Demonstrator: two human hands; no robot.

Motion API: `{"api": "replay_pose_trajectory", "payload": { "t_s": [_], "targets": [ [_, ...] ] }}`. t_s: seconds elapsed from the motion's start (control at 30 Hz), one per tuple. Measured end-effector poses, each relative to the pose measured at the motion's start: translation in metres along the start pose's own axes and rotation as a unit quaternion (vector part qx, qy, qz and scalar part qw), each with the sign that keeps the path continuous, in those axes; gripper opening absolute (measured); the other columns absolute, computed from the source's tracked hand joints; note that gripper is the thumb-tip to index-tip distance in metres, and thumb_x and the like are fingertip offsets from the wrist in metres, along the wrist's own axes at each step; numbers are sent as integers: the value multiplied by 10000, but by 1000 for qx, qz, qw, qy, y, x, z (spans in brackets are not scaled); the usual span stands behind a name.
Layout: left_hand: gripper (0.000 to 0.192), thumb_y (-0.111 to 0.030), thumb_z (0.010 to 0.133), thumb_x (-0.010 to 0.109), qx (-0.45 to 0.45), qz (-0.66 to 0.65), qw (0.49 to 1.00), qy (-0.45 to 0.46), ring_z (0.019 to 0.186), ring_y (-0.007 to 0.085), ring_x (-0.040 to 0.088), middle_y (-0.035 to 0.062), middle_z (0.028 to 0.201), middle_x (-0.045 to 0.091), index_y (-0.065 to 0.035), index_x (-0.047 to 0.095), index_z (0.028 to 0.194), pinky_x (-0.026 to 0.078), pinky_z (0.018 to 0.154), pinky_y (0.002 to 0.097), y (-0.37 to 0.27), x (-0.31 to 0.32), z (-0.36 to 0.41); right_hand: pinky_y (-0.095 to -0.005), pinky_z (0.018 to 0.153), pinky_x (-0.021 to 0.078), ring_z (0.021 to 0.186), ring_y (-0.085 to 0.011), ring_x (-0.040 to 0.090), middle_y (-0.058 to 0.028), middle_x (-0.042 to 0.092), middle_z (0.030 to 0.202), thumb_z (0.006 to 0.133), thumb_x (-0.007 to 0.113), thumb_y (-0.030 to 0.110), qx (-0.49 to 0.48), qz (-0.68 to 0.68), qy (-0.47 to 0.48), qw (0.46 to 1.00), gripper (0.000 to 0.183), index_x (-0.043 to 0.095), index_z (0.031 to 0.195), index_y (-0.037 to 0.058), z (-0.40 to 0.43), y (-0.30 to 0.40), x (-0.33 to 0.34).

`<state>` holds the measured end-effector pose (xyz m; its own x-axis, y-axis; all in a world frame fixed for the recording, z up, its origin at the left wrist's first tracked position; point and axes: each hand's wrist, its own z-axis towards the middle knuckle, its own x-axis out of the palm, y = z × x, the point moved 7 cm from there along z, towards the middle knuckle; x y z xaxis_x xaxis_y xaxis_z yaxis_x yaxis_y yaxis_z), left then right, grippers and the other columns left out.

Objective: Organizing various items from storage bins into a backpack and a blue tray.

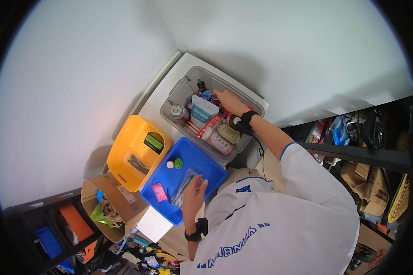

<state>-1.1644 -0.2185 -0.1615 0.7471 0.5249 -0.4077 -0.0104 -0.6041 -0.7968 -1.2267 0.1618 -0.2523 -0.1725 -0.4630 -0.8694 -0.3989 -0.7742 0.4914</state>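
Note:
My right hand (230,102) reaches into a grey plastic storage bin (250,98), its fingers down among colourful packets. What lies under those fingers is hidden, so any hold cannot be told. Beside it in the bin are a white and teal pouch (204,111), a pink-labelled jar (220,142), a clear container with a yellowish look (229,133), an aerosol can (179,112) and a dark bottle (201,85). My left hand (194,194) hovers at a shallow blue tray (202,154), fingers slightly apart, nothing visible between them. Below it lies a clear plastic bag (181,187).
The tray also bears a pink packet (159,191), a green ring-shaped roll (178,163) and a small white cap (170,164). A yellow bin (118,161) holds a green and black box (154,142). Nearby are a cardboard box (113,185), black shelving (358,156) and white walls (89,75).

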Motion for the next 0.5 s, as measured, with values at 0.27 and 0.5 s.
{"api": "replay_pose_trajectory", "payload": {
  "t_s": [0.27, 0.5],
  "targets": [
    [350, -232, 989, 671, 8, 5, 1000, -1, 921, 247, 713, 175, 1019, 717, -6, 643, 1255, 573, 828, 348, 0, 0, 1, -500, 841, 555, 975, -435, 674, -252, 666, 1128, 918, 600, 152, -109, -128, 149, 974, 225, 703, 1066, 16, -6, 19, 8],
    [348, -224, 991, 665, 19, 1, 1000, 14, 899, 254, 714, 174, 1019, 726, -8, 631, 1261, 569, 824, 347, -5, 7, 5, -490, 973, 525, 1328, -353, 512, -119, 493, 1519, 946, 639, 300, -191, -120, 263, 938, 326, 734, 1137, 54, -4, -8, 51]
  ]
}}
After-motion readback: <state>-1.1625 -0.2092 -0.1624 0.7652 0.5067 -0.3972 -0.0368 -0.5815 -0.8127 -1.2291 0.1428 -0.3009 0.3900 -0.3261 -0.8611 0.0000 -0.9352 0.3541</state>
